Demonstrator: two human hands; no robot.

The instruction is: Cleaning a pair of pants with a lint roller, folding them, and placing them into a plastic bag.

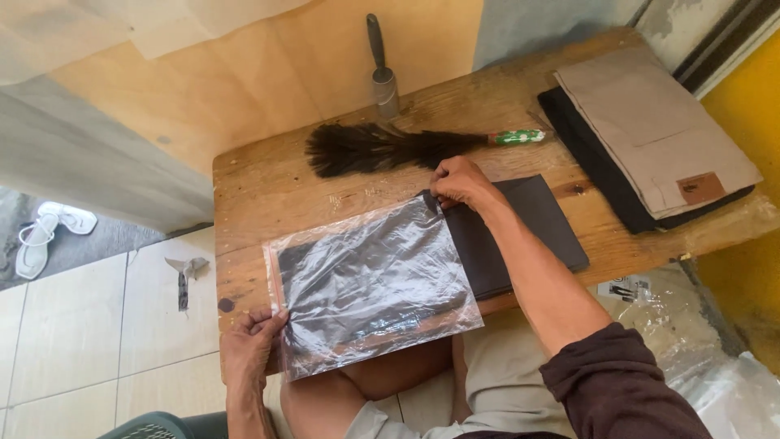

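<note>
Left hand [253, 341] grips clear plastic bag [370, 284]; right hand [459, 180] pinches folded dark cloth [520, 232] at its mouth.

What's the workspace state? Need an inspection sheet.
Surface: worn wooden table.
Job's things: clear plastic bag half over a folded black garment.
Clutter: feather duster, lint roller, stack of folded trousers.
Hands: left hand pinches the bag's near corner; right hand grips the bag's mouth at the garment's edge.
Cables: nothing seen.
Surroundings: tiled floor, white sandals, plastic packaging.
</note>
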